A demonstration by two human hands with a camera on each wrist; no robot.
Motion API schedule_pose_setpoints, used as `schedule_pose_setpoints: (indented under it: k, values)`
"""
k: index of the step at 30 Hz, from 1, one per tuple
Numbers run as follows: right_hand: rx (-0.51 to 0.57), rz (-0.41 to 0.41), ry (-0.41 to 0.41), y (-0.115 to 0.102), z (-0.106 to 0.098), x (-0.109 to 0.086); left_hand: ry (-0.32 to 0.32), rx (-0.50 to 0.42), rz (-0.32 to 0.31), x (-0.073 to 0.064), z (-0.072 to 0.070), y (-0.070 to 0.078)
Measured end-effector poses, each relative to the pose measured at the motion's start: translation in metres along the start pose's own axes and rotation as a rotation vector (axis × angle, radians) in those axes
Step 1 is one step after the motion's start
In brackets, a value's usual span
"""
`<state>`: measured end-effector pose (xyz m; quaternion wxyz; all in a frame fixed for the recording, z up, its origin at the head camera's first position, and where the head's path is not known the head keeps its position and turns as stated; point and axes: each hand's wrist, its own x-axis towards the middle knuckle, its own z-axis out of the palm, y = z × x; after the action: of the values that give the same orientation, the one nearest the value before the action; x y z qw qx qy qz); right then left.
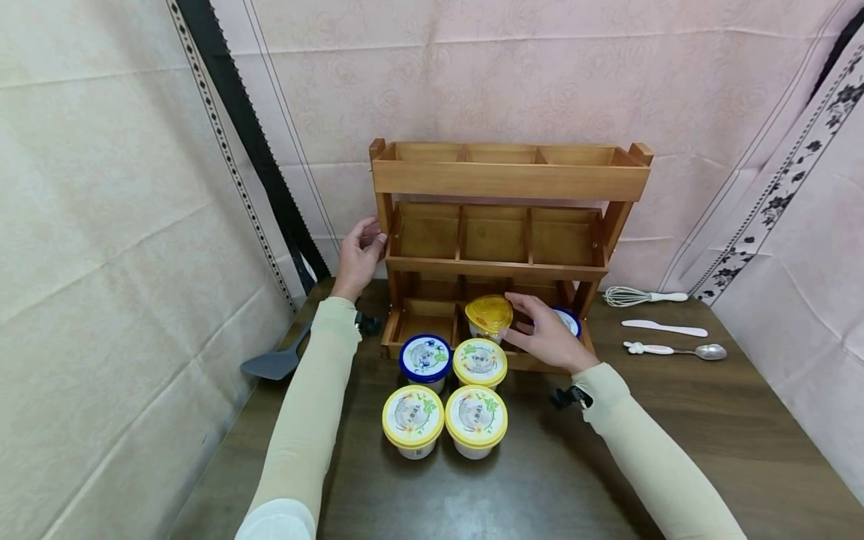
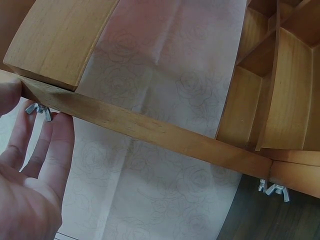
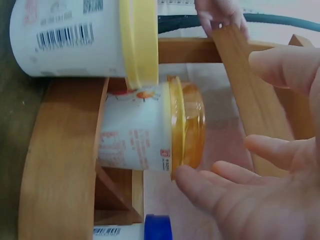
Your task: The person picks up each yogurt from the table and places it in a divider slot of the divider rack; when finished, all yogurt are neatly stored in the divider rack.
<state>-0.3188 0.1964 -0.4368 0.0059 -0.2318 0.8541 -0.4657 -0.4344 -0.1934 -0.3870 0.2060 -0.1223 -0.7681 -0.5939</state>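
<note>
A three-tier wooden rack (image 1: 511, 182) stands at the back of the table. My left hand (image 1: 361, 255) pinches its left side post (image 2: 145, 125), thumb on one side and fingers on the other, beside a wing nut (image 2: 39, 110). In the bottom tier's middle compartment sits a white tub with a clear yellow domed lid (image 1: 489, 313). My right hand (image 1: 548, 335) is beside this tub with fingers spread, a fingertip at the lid's rim in the right wrist view. Partly behind that hand, a blue-lidded tub (image 1: 569, 322) sits in the right compartment.
In front of the rack stand a blue-lidded tub (image 1: 425, 355) and three yellow-lidded tubs (image 1: 476, 417). At the right lie a whisk (image 1: 641, 296), a white-handled knife (image 1: 664, 328) and a spoon (image 1: 675, 349). A grey spatula (image 1: 271, 364) lies at the left edge.
</note>
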Motion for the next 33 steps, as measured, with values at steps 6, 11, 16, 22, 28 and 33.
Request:
schedule_pose_setpoints:
  k: [6,11,16,22,28,33]
  values:
    - [-0.026,-0.063,0.041,-0.008,0.002,-0.012,-0.001,0.002,-0.025,0.001,0.001,0.002]
    - [-0.025,-0.123,0.028,-0.009,0.006,-0.021,-0.007,-0.005,-0.055,-0.004,0.001,0.015]
    - [-0.005,-0.137,-0.011,-0.006,0.013,-0.027,-0.017,0.005,-0.059,-0.011,0.001,0.030]
    - [-0.032,-0.123,-0.051,-0.003,0.019,-0.031,-0.004,-0.002,-0.057,-0.003,0.001,0.013]
    - [-0.029,-0.128,-0.084,0.003,0.023,-0.034,-0.002,-0.045,-0.046,0.001,0.001,0.003]
    - [-0.032,-0.115,-0.108,0.008,0.028,-0.037,-0.010,-0.040,-0.053,-0.001,0.001,0.011]
